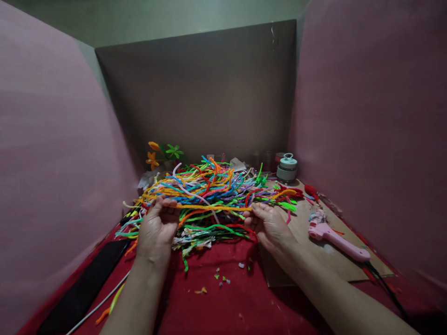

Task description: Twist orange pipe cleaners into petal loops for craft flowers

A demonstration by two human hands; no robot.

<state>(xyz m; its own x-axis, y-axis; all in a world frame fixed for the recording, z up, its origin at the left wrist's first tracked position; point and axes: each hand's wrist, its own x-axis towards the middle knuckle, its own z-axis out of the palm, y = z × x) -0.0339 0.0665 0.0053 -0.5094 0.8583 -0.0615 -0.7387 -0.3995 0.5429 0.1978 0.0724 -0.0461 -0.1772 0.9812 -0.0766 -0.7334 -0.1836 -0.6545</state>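
Yellow-orange fuzzy stick (213,208): in the head view, it is up in front of the person, stretched almost straight and level between the two hands, in front of a big messy pile of fuzzy sticks (206,179) in lots of colours. The left hand (159,225) has its fingers curled in and pinches one end. The right hand (268,225) pinches the other end between its thumb and fingers. I can't tell if it is one stick or two lying close together.

It looks very light, with soft fluff outside. There is probably a thin wire inside, so I think it bends easily and keeps its bend. The fluff should make it easy to grip, not slippery. It likely won't snap, but a hard squeeze could leave a kink or flatten the fluff. The two ends look like good places to hold, with a small, gentle pinch, because then the middle can be straight. Under the pile is a red cloth (223,311), and a pink glue gun (338,242) lies off to the right
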